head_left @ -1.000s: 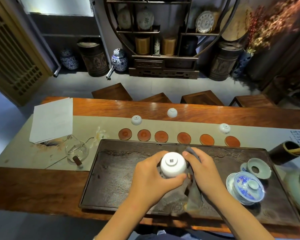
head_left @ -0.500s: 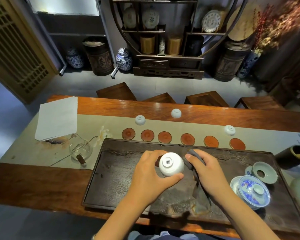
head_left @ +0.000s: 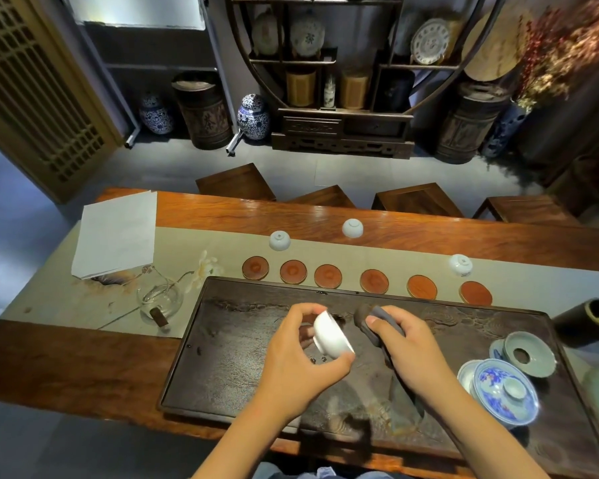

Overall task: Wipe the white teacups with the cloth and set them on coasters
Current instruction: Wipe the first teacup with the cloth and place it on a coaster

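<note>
Nearest the person, over the dark carved rectangular tea tray [head_left: 222, 368], the left hand [head_left: 293, 368] holds a small white porcelain teacup [head_left: 329, 335] tipped on its side. The thumb curls under the cup's lower rim and the fingers curl over its upper edge, so the cup sits pinched between them, above the palm. Just to the right, close to the cup but apart from it, the right hand [head_left: 412, 354] grips a dark grey cloth [head_left: 377, 323]; its fingers are closed round the bunched top, and the loose tail hangs down onto the tray below the wrist.

On the tray's right end stand a blue-and-white lidded porcelain bowl [head_left: 505, 392] and a pale green round strainer [head_left: 528, 354].

Beyond the tray's far edge, six round reddish-brown coasters [head_left: 328, 275] lie in a row on the beige table runner [head_left: 66, 292]. Farther still, three more white teacups [head_left: 279, 240] stand upside down, well apart, none on a coaster.
</note>
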Demonstrator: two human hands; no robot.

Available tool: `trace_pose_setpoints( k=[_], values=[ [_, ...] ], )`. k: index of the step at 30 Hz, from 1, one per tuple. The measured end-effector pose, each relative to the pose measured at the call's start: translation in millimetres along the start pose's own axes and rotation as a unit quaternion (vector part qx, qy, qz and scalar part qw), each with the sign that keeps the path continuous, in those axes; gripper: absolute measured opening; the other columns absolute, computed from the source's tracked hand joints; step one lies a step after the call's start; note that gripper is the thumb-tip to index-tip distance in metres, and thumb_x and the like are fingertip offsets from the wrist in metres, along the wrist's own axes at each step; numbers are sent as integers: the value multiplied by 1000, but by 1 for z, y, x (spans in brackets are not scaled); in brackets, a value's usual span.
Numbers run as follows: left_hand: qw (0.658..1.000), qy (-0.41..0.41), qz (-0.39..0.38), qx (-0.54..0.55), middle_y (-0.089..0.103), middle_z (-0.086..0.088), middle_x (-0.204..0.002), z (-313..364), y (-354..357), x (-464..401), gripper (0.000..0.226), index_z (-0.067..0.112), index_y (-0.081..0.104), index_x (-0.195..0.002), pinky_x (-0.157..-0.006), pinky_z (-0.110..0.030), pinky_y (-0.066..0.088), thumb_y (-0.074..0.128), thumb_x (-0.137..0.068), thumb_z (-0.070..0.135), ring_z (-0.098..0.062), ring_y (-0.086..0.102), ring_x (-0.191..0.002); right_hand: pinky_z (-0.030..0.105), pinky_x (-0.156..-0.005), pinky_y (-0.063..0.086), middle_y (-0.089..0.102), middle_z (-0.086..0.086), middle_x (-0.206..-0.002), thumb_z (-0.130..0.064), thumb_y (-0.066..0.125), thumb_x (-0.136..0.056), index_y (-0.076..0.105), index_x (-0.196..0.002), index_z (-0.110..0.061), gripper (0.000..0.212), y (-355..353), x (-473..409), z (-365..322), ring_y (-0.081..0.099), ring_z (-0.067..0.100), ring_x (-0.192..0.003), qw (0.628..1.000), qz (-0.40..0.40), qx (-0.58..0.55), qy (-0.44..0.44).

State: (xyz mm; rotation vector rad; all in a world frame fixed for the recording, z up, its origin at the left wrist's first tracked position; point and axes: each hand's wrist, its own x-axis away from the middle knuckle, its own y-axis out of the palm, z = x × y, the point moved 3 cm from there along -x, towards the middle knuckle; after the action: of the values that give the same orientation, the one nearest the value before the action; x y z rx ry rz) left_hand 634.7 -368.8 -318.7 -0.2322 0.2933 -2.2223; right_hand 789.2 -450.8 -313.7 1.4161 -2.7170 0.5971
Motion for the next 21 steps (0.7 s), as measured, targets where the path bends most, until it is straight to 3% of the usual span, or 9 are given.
trace_pose_setpoints(
  k=[6, 10, 13, 17, 21],
  values=[
    [999, 31, -7, 41, 67, 13, -112, 6, 5, 0, 54, 29, 62, -113, -90, -25, 53, 83, -63, 29, -13, 63, -108, 21, -44, 28, 36, 7, -57, -10, 53, -90, 48, -68, 4, 27, 4, -2, -1, 33, 16, -52, 997, -67, -44, 7],
    [999, 21, -20, 33, 68, 13, -114, 5, 4, 0, 58, 29, 64, -114, -91, -29, 54, 82, -60, 31, -12, 63, -110, 23, -44, 27, 34, 3, -52, -9, 54, -90, 47, -63, -2, 29, 0, -6, -8, 32, 16, -49, 996, -70, -59, -1],
    [999, 34, -25, 0, 67, 18, -112, 9, 2, 1, 57, 31, 63, -113, -90, -21, 52, 82, -59, 31, -8, 62, -109, 20, -47, 28, 36, 2, -56, -12, 55, -90, 48, -62, -10, 29, -1, -7, -13, 34, 12, -51, 997, -67, -34, -27],
    [997, 49, -23, -63, 67, 24, -111, 16, -4, -1, 60, 34, 63, -115, -92, -15, 48, 83, -58, 36, 0, 61, -108, 15, -52, 32, 48, -14, -56, -14, 57, -90, 56, -68, -16, 22, 2, -8, -17, 41, 1, -55, 997, -45, -15, -58],
    [992, 47, -45, -112, 66, 21, -111, 15, -9, -3, 65, 33, 62, -117, -93, -19, 48, 88, -58, 38, 1, 59, -108, 19, -57, 36, 58, -6, -68, -15, 58, -90, 61, -75, -20, 16, 1, -6, -25, 48, 3, -63, 994, -40, 3, -106]
  ],
)
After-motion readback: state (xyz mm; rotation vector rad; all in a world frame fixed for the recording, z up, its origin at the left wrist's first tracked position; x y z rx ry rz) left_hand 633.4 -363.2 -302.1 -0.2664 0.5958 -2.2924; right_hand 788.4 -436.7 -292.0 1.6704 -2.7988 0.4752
